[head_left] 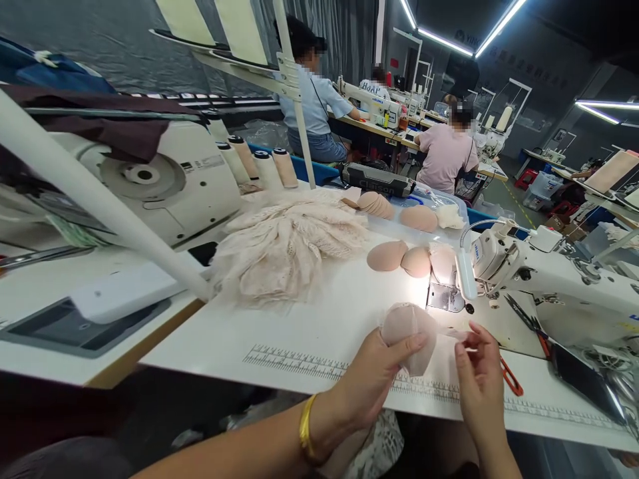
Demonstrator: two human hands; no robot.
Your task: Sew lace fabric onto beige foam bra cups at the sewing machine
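My left hand [367, 372] is closed on a beige bra cup [409, 326] covered in sheer mesh, thumb across its front, just above the front part of the white table. A thin edge of the sheer mesh [449, 334] stretches from the cup to my right hand [482, 379], which pinches it between thumb and fingers. Behind the cup lies the metal needle plate [446, 297] of a sewing machine [574, 286], lit by a small lamp [466, 273]. More beige cups [387, 256] rest on the table left of the needle area.
Cream lace [289, 246] is heaped at left centre. Beyond the cups, a clear plastic tray [384, 229] holds further pads. Scissors [524, 316], an orange-handled tool [512, 377] and a dark phone-like slab [586, 379] lie at right. A white stand pole [100, 193] crosses the left. Co-workers sit beyond.
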